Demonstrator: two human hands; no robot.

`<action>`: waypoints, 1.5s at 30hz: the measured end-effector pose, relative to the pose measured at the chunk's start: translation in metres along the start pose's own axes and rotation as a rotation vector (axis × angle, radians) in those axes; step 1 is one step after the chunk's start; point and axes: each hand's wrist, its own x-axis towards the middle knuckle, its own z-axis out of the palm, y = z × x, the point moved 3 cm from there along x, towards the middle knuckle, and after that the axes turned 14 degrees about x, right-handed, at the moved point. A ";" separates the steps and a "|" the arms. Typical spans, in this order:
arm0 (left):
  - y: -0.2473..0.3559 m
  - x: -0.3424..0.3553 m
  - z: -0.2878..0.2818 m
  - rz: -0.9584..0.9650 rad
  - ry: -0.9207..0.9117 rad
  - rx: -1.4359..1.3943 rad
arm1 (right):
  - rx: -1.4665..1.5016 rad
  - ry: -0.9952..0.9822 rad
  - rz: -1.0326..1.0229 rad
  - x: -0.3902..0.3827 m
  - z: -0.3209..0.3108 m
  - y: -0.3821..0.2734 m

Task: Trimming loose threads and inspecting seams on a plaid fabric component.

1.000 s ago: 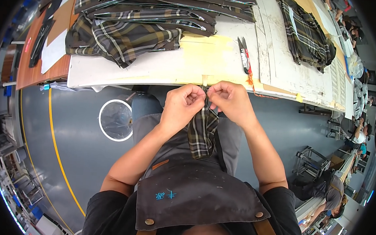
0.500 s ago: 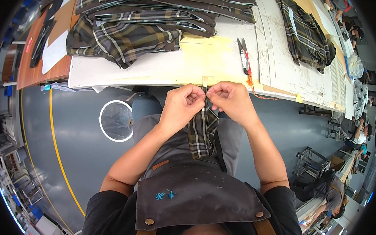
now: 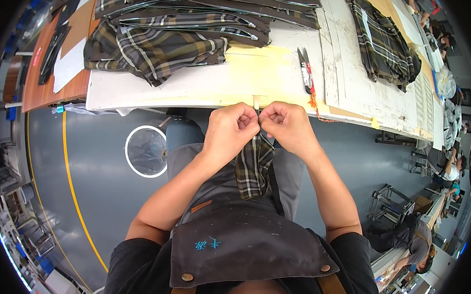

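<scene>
A dark plaid fabric piece (image 3: 253, 172) hangs down over my lap from the table's front edge, its upper end between my fingertips. My left hand (image 3: 231, 128) is closed in a pinch at the left of that end. Facing it, my right hand (image 3: 289, 129) pinches from the right, the fingertips of both hands nearly meeting. What exactly lies between the fingertips is hidden. Just beyond them, a short tan strip (image 3: 256, 101) sits on the edge of the white table (image 3: 142, 91).
Plaid pieces with zippers (image 3: 194, 25) are heaped at the back left. Thread snips (image 3: 306, 71) with a red-orange end lie right of a yellow patch (image 3: 258, 68). Another plaid bundle (image 3: 382, 43) rests at the right. A white-rimmed bin (image 3: 146, 151) stands on the floor.
My right hand has shifted slightly, its fingers curling in more and closer to the left fingertips. The fabric piece stays hanging in the same place.
</scene>
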 end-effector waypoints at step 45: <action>0.003 0.000 -0.003 -0.042 0.097 0.021 | -0.128 0.068 -0.189 0.001 -0.001 0.001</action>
